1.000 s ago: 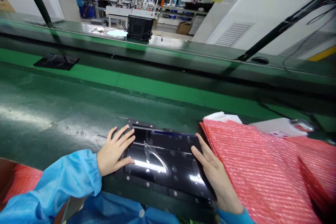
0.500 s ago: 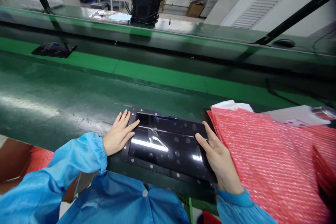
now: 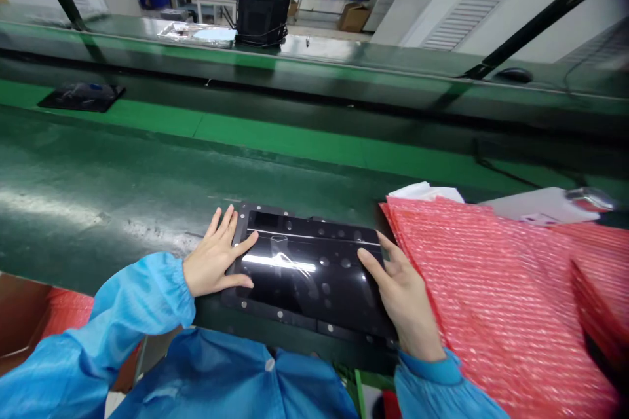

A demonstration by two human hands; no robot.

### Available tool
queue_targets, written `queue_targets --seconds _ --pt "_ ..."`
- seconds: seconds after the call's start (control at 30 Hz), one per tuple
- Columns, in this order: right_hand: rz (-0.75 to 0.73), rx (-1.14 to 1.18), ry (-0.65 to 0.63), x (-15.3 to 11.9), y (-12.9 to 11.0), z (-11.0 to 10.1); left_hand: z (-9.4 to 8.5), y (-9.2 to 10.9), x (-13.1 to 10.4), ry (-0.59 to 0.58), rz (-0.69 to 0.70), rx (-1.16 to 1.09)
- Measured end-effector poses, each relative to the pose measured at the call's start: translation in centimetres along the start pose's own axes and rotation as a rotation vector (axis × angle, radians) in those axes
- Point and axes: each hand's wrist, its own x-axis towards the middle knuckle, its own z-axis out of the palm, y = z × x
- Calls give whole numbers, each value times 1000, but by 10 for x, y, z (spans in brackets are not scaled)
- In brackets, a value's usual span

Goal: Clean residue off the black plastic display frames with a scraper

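A glossy black screen panel (image 3: 314,291) lies over a flat dark plate (image 3: 299,322) with round silver dots along its border, near the front edge of the green bench. My left hand (image 3: 213,262) is spread at the left end, its fingers resting on the plate's border and the panel's left edge. At the other end my right hand (image 3: 405,298) grips the panel's right edge, thumb on top. The other fingers are partly hidden behind that edge. Light streaks and several roundish marks show on the panel's surface.
Red bubble-wrap bags (image 3: 472,275) are piled right beside my right hand. Behind them lies a white object (image 3: 540,204) with a shiny end. A dark flat panel (image 3: 83,97) lies far left. Across the bench stands a black monitor (image 3: 262,16). A brown box (image 3: 19,314) sits below at left.
My left thumb has spread farther from the fingers. Reflections on the panel have shifted, and its right end seems slightly changed in tilt. My right hand keeps its grip. The whole view has shifted slightly.
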Motion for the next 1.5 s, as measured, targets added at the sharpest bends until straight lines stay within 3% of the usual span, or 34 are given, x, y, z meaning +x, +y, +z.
queue_targets --seconds 0.07,0.2,0.37,0.53,0.73,0.83,1.13,1.23,1.33,1.5 --pt "-35 -1 14 3 4 -1 -1 4 1 -8 -11 88" --pt "-268 -334 63 14 7 -12 6 7 -5 13 -23 232" --pt "-405 -580 24 21 3 -29 14 0 -4 93 -5 273" --pt "-506 -748 -75 20 7 -29 11 5 18 211 -89 291" --pt "-638 -1106 -196 22 6 -33 15 9 27 210 -75 184" --pt "-669 -1175 -250 23 7 -33 21 6 27 197 -78 162" --pt "-597 -993 -210 27 11 -20 22 0 29 198 -103 162" --pt "-527 -763 -210 17 10 -32 24 -1 22 183 -142 133" --pt "-385 -598 -204 -9 14 -48 25 1 5 114 -176 40" --pt "-163 -616 -404 -49 15 -74 14 -4 -27 -98 -93 -117"
